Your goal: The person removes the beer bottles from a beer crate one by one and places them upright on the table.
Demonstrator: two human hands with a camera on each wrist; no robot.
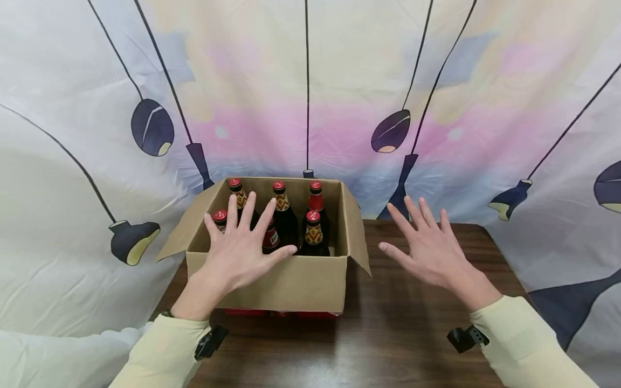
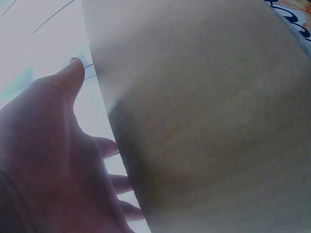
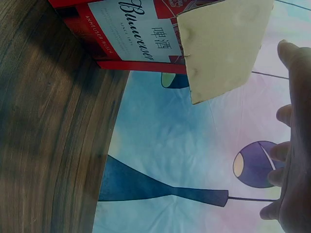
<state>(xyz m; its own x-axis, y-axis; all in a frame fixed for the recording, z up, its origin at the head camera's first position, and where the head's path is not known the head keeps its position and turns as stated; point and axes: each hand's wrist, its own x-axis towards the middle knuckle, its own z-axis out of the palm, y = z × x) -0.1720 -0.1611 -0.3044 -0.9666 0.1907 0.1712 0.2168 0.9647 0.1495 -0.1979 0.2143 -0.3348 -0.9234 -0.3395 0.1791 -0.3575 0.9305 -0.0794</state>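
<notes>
An open cardboard box (image 1: 291,283) stands on the table with several dark beer bottles (image 1: 283,215) upright in it, their caps red. My left hand (image 1: 237,248) is spread over the box's front left part, fingers straight, hiding some of the bottles. In the left wrist view a cardboard flap (image 2: 204,116) fills most of the picture beside that hand. To the right of the box, my right hand (image 1: 429,248) hovers with fingers spread and holds nothing. The right wrist view shows the box's red printed side (image 3: 131,34) and a folded-out flap (image 3: 223,48).
The dark wooden table (image 1: 398,323) extends to the right and front of the box. Behind hangs a pale curtain (image 1: 349,64) printed with lamps. The box's side flaps (image 1: 356,231) stick outward left and right. Both wrists carry small black cameras (image 1: 211,341).
</notes>
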